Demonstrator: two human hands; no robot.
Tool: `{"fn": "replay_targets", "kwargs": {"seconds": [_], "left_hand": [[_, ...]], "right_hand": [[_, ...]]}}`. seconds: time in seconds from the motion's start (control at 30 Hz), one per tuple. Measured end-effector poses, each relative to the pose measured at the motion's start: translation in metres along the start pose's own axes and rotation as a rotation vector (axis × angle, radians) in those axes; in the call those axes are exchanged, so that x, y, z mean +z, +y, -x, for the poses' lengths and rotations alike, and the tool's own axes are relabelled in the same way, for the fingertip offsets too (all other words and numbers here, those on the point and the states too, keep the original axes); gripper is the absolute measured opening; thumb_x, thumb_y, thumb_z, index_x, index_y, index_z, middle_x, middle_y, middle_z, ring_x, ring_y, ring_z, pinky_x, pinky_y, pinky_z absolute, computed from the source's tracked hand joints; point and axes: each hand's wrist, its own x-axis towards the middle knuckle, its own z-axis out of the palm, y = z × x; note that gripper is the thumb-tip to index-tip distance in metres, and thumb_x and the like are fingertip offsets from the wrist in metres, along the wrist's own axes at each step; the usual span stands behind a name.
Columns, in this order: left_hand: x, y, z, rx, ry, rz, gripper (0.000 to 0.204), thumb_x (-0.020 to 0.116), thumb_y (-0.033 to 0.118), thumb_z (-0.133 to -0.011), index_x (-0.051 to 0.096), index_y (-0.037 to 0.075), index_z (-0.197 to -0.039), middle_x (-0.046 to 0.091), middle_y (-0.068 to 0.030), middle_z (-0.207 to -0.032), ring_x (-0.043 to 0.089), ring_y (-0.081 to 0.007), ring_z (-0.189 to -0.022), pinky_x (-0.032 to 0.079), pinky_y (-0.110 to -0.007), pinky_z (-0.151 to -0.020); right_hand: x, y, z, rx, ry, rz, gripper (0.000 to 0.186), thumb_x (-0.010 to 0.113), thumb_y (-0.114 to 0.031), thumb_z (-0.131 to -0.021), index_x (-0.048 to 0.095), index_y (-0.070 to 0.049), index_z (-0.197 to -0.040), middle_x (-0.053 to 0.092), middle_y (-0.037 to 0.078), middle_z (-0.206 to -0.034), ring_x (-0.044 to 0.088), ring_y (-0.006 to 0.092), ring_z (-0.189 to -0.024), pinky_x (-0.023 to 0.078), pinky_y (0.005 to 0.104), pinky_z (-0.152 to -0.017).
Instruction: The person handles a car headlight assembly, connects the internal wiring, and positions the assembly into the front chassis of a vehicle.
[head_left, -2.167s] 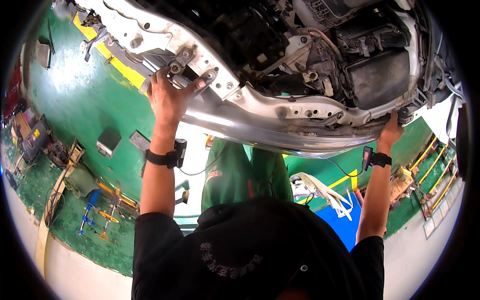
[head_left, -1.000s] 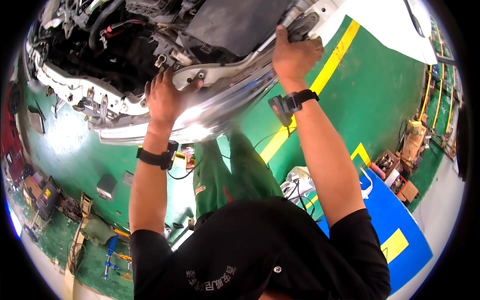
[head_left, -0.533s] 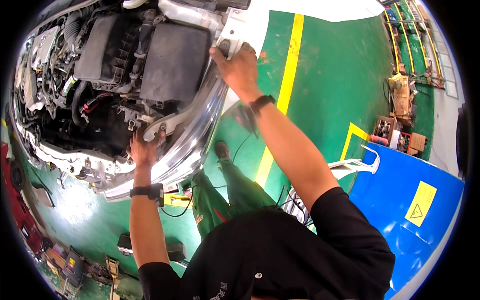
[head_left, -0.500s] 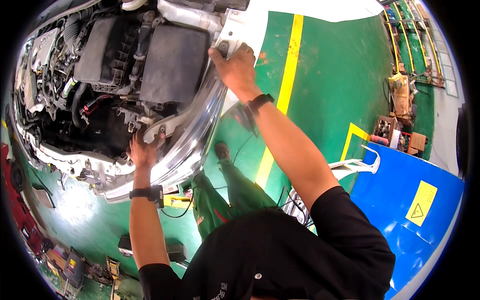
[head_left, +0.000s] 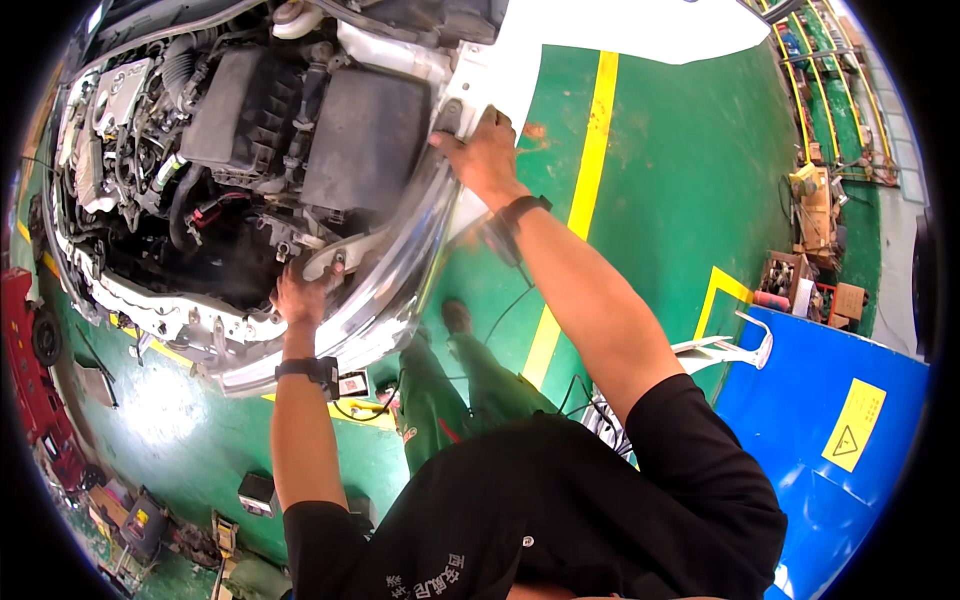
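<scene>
The clear headlight [head_left: 395,275] runs along the front corner of a white car, below the raised view of its engine bay. My left hand [head_left: 303,297] grips the headlight's inner upper edge, thumb beside a pale mounting tab [head_left: 340,258] and fingers reaching toward the dark gap behind; some fingertips are hidden. At the headlight's rear tip, my right hand [head_left: 487,160] lies on the edge of the white fender [head_left: 522,55]. Its thumb points toward a bolted bracket [head_left: 450,115], apart from the other fingers. Beneath the palm, the contact is hidden.
A black box-shaped cover [head_left: 365,140] and an air filter housing [head_left: 235,110] fill the near engine bay. At right stands a blue cabinet [head_left: 790,400]; a white curved part [head_left: 735,350] lies beside it. Cables [head_left: 510,310] trail near my legs. Red equipment [head_left: 35,370] is at far left.
The view has shifted slightly, so the engine bay and both hands appear a little farther right and mostly lower. Both hands keep their places at the headlight and fender.
</scene>
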Motion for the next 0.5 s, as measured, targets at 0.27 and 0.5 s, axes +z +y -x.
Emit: {"fn": "replay_targets", "kwargs": {"seconds": [0.27,0.5], "left_hand": [[0.021,0.004,0.004,0.04,0.178,-0.139,0.064,0.05,0.06,-0.094,0.063,0.0,-0.114,0.064,-0.0206,-0.12,0.059,-0.0372,-0.113,0.042,-0.051,-0.098],[0.025,-0.003,-0.001,0.116,0.344,-0.184,0.061,0.046,0.052,-0.095,0.066,-0.005,-0.102,0.069,-0.0258,-0.103,0.064,-0.0419,-0.1,0.049,-0.048,-0.092]], "right_hand": [[0.006,0.01,0.011,-0.055,0.095,-0.058,0.072,0.081,-0.046,-0.077,0.055,0.013,-0.11,0.065,0.031,-0.1,0.063,0.0472,-0.095,0.051,0.0486,-0.085],[0.019,0.012,0.006,-0.116,0.163,-0.071,0.062,0.082,-0.042,-0.077,0.061,0.003,-0.115,0.069,0.025,-0.095,0.066,0.0451,-0.089,0.053,0.0475,-0.079]]}}
